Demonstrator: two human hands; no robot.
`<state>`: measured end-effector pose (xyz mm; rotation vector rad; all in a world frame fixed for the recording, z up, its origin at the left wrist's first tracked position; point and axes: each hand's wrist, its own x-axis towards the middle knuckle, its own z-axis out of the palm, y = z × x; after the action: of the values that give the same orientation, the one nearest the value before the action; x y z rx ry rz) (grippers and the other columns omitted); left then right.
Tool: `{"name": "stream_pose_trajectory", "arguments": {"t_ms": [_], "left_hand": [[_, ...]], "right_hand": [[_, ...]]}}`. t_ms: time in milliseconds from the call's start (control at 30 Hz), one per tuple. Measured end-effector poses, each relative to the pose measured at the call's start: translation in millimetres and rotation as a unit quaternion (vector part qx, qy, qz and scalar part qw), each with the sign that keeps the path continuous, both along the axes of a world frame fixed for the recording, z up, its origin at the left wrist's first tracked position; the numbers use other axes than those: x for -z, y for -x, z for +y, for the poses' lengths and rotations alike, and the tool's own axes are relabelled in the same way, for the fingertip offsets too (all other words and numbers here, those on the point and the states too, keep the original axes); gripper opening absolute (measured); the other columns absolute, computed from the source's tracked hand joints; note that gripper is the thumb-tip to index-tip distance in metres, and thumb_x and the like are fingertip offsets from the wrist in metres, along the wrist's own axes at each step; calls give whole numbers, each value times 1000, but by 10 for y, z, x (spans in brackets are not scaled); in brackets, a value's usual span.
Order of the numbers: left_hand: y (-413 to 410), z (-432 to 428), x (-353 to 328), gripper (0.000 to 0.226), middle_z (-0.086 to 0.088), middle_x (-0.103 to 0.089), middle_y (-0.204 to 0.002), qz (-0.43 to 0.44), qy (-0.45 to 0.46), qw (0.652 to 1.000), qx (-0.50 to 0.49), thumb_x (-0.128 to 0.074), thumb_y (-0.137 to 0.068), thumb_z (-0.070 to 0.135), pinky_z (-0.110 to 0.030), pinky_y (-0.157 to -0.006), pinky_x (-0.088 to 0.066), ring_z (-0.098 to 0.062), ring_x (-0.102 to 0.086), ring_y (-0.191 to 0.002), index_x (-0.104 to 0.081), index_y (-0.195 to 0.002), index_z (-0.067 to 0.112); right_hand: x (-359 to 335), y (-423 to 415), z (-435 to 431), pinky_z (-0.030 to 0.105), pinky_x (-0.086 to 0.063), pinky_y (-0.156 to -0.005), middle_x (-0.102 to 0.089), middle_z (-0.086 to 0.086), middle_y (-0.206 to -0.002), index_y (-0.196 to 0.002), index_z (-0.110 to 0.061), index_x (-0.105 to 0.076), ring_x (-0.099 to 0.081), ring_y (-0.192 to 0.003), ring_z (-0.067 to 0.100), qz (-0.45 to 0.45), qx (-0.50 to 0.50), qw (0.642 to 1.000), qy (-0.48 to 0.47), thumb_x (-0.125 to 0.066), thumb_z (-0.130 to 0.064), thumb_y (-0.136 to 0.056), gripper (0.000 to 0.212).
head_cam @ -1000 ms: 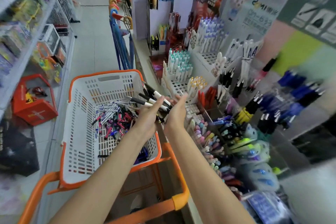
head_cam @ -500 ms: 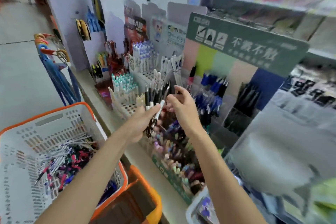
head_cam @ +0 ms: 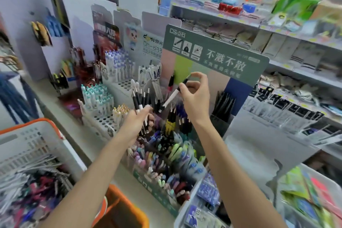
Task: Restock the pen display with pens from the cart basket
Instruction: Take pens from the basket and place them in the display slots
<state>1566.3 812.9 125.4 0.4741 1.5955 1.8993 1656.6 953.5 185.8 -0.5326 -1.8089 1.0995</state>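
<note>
My left hand [head_cam: 137,122] grips a bunch of black-and-white pens [head_cam: 143,98], their clips pointing up, in front of the tiered pen display [head_cam: 214,55]. My right hand [head_cam: 196,92] pinches a single black-and-white pen [head_cam: 173,96] by its upper end, tip slanting down toward the bunch. Below both hands stand display slots with black, yellow and blue pens [head_cam: 174,118]. The white cart basket with an orange rim [head_cam: 37,135] sits at lower left and holds several loose pens [head_cam: 31,185].
White pen racks with teal-capped pens [head_cam: 96,96] and blue-capped pens [head_cam: 118,63] stand left of the display on the counter. Pastel pens [head_cam: 157,161] fill the front tiers. A clear bin [head_cam: 305,194] of packets is at lower right; shelves of goods run behind.
My view swung from the basket up to the display. Both hands rose from over the basket, and my right hand drew one pen out of the bunch and lifted it.
</note>
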Motion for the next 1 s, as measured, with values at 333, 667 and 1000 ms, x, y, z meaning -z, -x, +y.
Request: {"name": "stream_pose_trajectory", "arguments": {"t_ms": [333, 667, 1000], "left_hand": [[479, -319, 292, 31, 0, -43, -66, -34, 4, 996, -85, -39, -107, 34, -21, -39, -34, -9, -39, -45, -54, -103, 7], [523, -450, 411, 20, -2, -49, -66, -16, 11, 998, -63, -47, -104, 23, -21, -41, -38, -11, -45, -50, -50, -94, 6], [547, -420, 409, 42, -2, -75, -88, -33, -38, 995, -86, -68, -84, 38, -21, -54, -51, -9, -67, -70, -66, -109, 5]], "right_hand": [[170, 882, 99, 42, -56, -63, -70, 5, -91, -120, -12, -49, -65, -70, 22, -142, -4, 956, -257, -65, -21, -96, 31], [473, 1159, 129, 42, -55, -56, -70, 9, -81, -103, -12, -50, -65, -68, 31, -272, -26, 900, -339, -64, -26, -96, 21], [281, 1096, 203, 31, -51, -66, -66, 0, -103, -109, -12, -72, -58, -80, 13, -244, -45, 916, -315, -60, -21, -98, 19]]}}
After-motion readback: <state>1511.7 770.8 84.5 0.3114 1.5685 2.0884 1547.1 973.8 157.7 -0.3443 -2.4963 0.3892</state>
